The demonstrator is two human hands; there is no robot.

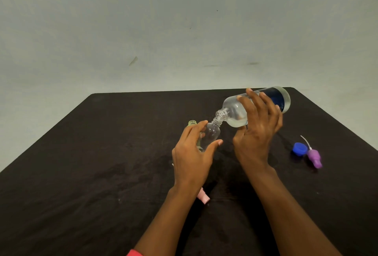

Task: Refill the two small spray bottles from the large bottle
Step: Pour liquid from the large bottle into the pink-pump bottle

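Observation:
My right hand (pixel 257 131) grips the large clear bottle (pixel 235 112), which has a dark blue label and is tipped nearly level, its open mouth touching the open neck of a small clear bottle (pixel 211 133). My left hand (pixel 194 153) holds that small bottle, tilted toward the large one. Liquid pools in the large bottle's low side. A second small bottle (pixel 192 123), greenish and uncapped, stands just behind my left hand, mostly hidden.
On the dark table (pixel 102 153), a blue cap (pixel 299 149) and a purple spray head (pixel 315 156) with its tube lie at the right. A pink spray head (pixel 204 197) lies under my left wrist. A pale wall stands behind.

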